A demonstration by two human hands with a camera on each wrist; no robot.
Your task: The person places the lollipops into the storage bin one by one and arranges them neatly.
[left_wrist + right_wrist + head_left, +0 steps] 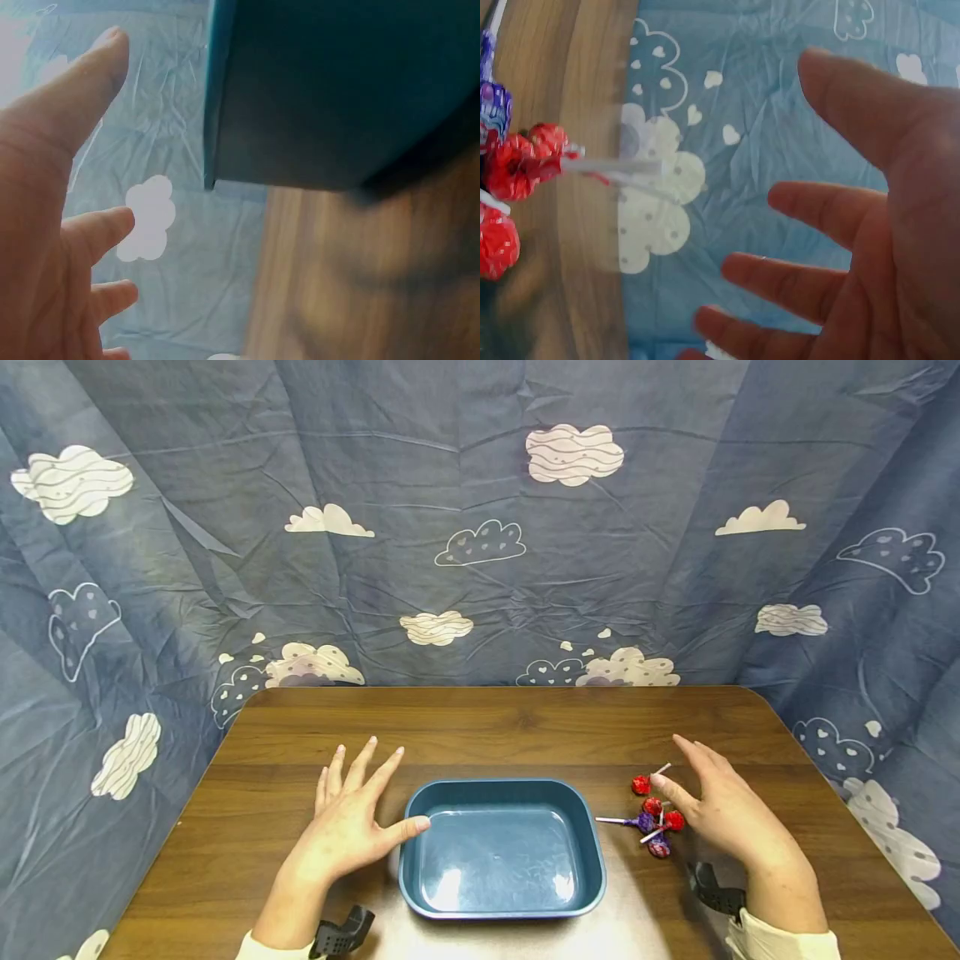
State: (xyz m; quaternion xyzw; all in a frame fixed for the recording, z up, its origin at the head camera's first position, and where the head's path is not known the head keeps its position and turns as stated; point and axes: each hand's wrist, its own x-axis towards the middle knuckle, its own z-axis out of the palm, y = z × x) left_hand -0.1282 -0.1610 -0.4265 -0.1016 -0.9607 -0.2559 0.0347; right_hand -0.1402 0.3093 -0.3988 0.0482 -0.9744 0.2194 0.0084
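Head view: lollipops (646, 823) lay right of the tray (495, 843), nearer the spread right grip (735, 814) than the spread left grip (347, 831).

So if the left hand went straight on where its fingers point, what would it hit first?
Likely the curtain, past the table: nothing else shows ahead of the left hand. In the head view the thumb overlaps the box, so it might brush that; depth is unclear.
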